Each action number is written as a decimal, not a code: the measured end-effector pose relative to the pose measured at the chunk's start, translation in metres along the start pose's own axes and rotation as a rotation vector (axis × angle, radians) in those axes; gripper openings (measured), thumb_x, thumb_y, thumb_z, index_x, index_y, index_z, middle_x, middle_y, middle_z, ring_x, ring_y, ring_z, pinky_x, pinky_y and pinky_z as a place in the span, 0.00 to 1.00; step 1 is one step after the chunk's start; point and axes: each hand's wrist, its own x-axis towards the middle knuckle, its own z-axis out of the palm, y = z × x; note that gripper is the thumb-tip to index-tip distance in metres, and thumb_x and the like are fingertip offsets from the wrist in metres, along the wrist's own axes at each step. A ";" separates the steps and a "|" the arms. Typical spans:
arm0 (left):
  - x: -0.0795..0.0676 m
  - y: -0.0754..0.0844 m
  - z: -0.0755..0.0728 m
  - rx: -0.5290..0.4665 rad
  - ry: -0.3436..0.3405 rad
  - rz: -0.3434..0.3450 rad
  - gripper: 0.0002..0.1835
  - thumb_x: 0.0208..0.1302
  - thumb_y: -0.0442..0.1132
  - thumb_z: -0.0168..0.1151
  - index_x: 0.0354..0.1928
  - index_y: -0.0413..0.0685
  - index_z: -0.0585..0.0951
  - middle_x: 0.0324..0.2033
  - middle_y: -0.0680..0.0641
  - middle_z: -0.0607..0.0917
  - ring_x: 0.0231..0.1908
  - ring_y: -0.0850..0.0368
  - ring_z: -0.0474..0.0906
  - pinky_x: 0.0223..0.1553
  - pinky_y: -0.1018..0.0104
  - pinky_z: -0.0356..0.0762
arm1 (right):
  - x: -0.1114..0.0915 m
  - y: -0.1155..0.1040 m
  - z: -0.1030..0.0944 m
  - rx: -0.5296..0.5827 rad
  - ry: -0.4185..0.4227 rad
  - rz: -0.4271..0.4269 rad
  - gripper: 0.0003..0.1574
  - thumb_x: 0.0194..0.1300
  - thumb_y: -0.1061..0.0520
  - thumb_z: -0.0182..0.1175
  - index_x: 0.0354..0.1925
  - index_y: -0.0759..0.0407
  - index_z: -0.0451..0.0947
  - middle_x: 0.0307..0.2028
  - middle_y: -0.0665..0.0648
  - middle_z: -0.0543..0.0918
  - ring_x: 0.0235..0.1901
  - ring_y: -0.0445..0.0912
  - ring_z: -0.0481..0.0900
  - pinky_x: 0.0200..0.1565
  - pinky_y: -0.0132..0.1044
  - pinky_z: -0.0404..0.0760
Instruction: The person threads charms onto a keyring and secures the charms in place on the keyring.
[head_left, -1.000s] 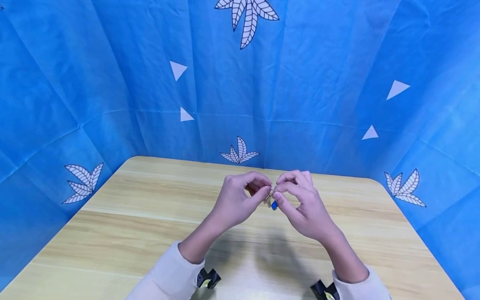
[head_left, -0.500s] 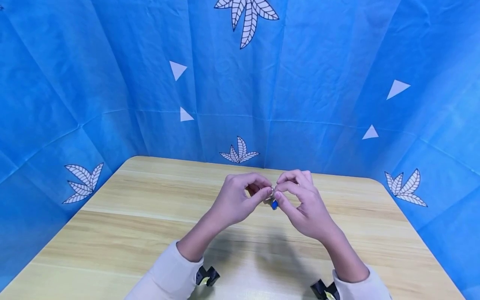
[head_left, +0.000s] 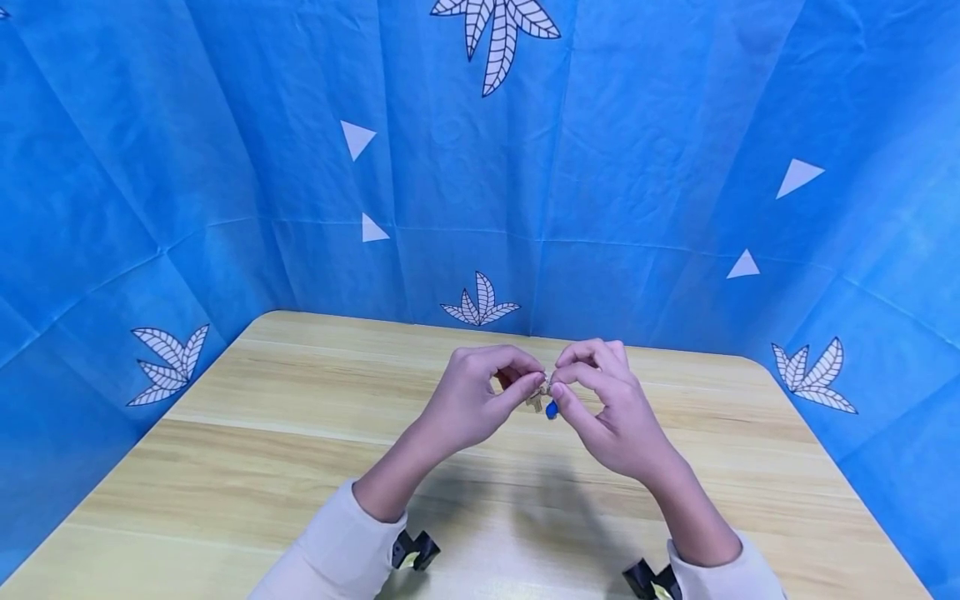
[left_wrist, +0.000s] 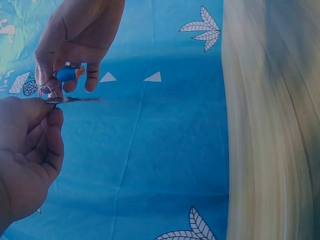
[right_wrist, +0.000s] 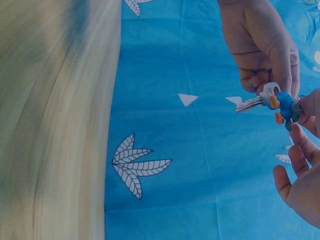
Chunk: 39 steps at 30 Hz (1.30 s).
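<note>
In the head view my left hand [head_left: 480, 396] and right hand [head_left: 611, 408] meet fingertip to fingertip above the table. Between thumb and index finger, the left hand pinches a metal key [right_wrist: 250, 104] by its head; the toothed blade sticks out from the fingers. A small metal key ring [left_wrist: 46, 91] links the key to a blue charm [left_wrist: 67, 74] with orange parts. The right hand pinches the ring near the charm, its other fingers loosely bent. Below the right fingertips hangs the charm [head_left: 552, 410]. Fingertips hide part of the ring.
A light wood-grain table [head_left: 300, 392] with rounded far corners lies under both hands. Behind it and at both sides hangs a blue cloth [head_left: 637, 125] printed with white leaves and triangles. Black devices [head_left: 416, 552] sit at both sleeve cuffs.
Both hands stay almost in place. Half a second ago the key lay close to the charm; now it hangs further down, with a wider gap between the two.
</note>
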 end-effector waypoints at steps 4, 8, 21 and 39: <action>0.000 0.000 0.000 -0.017 0.016 0.002 0.04 0.65 0.39 0.61 0.36 0.51 0.84 0.28 0.60 0.84 0.25 0.71 0.77 0.24 0.71 0.76 | 0.000 0.000 0.001 0.009 -0.004 -0.011 0.12 0.63 0.63 0.59 0.28 0.46 0.79 0.41 0.45 0.75 0.46 0.46 0.64 0.45 0.43 0.61; 0.000 0.000 0.000 -0.022 0.022 0.029 0.03 0.64 0.37 0.61 0.37 0.50 0.83 0.27 0.59 0.83 0.26 0.71 0.77 0.25 0.72 0.77 | 0.000 0.001 0.002 0.014 -0.005 -0.013 0.11 0.63 0.63 0.59 0.28 0.46 0.79 0.41 0.45 0.74 0.46 0.46 0.65 0.45 0.43 0.60; 0.000 -0.001 0.000 0.016 0.003 0.069 0.04 0.65 0.39 0.61 0.37 0.50 0.84 0.30 0.60 0.84 0.22 0.72 0.75 0.22 0.74 0.74 | 0.000 -0.001 -0.001 -0.001 -0.003 0.020 0.10 0.63 0.63 0.60 0.28 0.48 0.78 0.42 0.46 0.75 0.47 0.46 0.64 0.45 0.43 0.62; 0.004 -0.002 0.002 0.009 0.038 0.078 0.03 0.65 0.38 0.60 0.36 0.51 0.82 0.27 0.60 0.82 0.26 0.72 0.76 0.26 0.75 0.76 | 0.003 0.002 -0.001 0.003 0.007 -0.005 0.10 0.62 0.62 0.59 0.27 0.47 0.78 0.42 0.47 0.75 0.47 0.46 0.65 0.45 0.43 0.61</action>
